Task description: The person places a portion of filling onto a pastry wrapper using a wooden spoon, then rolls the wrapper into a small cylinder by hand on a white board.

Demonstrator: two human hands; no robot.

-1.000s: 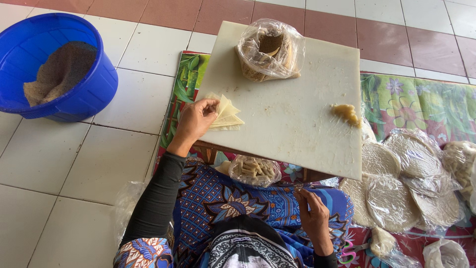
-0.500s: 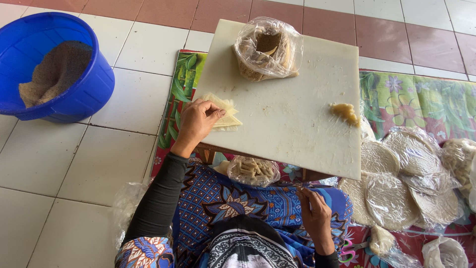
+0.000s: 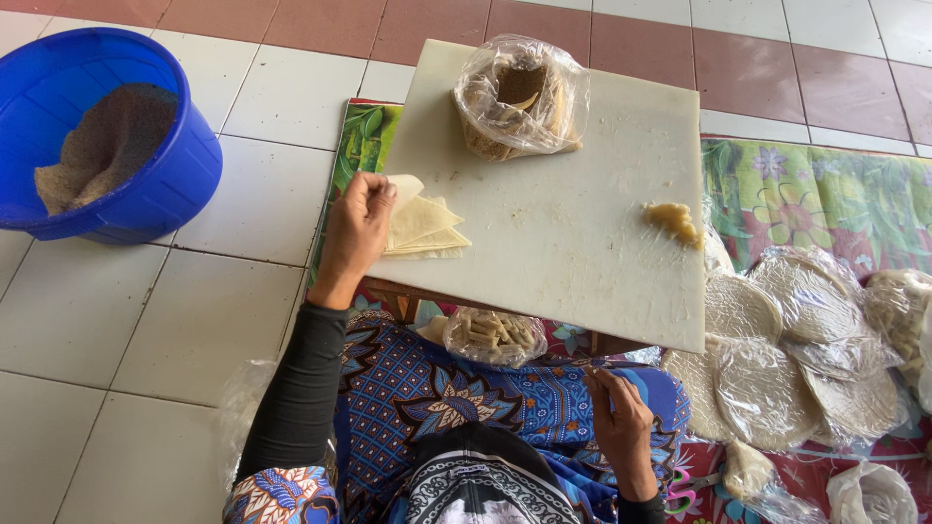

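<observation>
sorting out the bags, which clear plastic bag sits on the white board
The open clear bag at the white board's far edge; the other filled bag lies below its near edge, on the lap.

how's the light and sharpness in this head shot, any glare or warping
Head view: soft, even daylight, weak shadows. Glare shows on the plastic bag and the wrapped round sheets. The left hand on the stack of wrappers is sharp. The white board looks skewed by the wide lens.
</observation>
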